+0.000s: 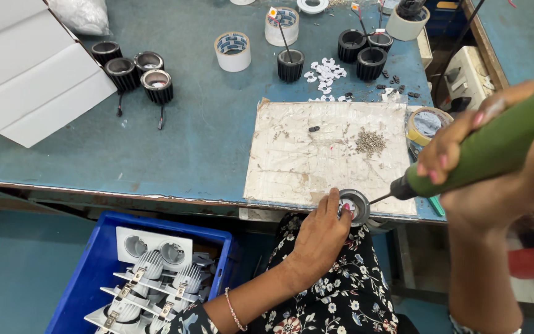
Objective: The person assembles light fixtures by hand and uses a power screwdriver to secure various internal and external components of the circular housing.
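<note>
My left hand [320,234] grips a round black lamp housing [358,205] at the front edge of a worn white work mat [304,161]. My right hand [495,167] holds a green electric screwdriver [495,145], tilted down to the left, with its bit tip touching the housing. A small pile of screws [371,141] lies on the mat behind the housing.
Black finned heat sinks [132,73] stand at the back left and more of them [362,51] at the back right. Tape rolls [233,51] sit on the blue table [180,136]. A blue crate [94,266] with white lamp fittings sits on the floor at left. White cardboard sheets [26,68] lie far left.
</note>
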